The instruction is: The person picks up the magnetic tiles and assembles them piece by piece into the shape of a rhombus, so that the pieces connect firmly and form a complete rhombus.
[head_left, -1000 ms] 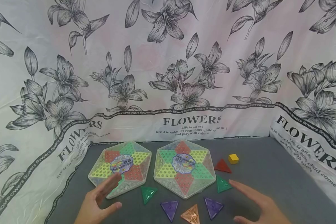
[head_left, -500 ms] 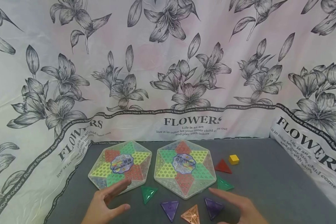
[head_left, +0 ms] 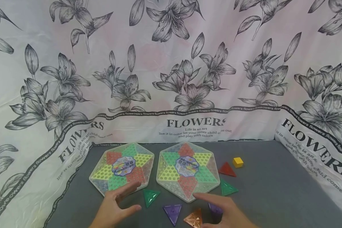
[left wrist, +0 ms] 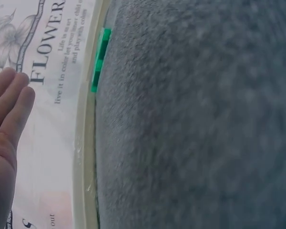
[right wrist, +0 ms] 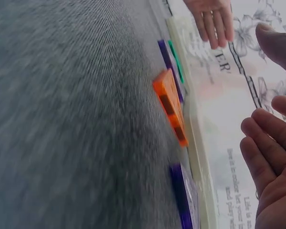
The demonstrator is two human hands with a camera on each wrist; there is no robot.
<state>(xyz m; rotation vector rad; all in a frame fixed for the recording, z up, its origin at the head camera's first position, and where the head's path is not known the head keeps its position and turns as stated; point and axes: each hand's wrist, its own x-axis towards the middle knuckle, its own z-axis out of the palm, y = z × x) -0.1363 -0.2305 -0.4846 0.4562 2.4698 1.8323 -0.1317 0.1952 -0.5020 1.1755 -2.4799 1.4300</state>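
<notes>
In the head view my left hand (head_left: 115, 202) hovers by the front edge of the left hexagonal game board (head_left: 102, 167), thumb apart from straight fingers, holding nothing. A green triangle tile (head_left: 151, 197) lies just beyond its fingertips. My right hand (head_left: 226, 212) hangs over the table's front, fingers extended and empty, partly covering a purple triangle tile (head_left: 215, 209) and an orange triangle tile (head_left: 194, 218). Between the hands lies another purple triangle tile (head_left: 172, 213). The right wrist view shows the orange tile (right wrist: 170, 107) standing out on the grey cloth, with my right palm (right wrist: 276, 171) above.
A second hexagonal game board (head_left: 166, 186) lies at the centre. To its right are a green triangle tile (head_left: 228, 188), a red triangle tile (head_left: 227, 169) and a yellow cube (head_left: 237, 162). Behind the grey tabletop (head_left: 285, 190) hangs a flower-printed cloth (head_left: 148, 126).
My right hand has swept left from beside the right green tile to over the right purple and orange tiles. My left hand has shifted right, towards the left green tile. The tiles have not moved.
</notes>
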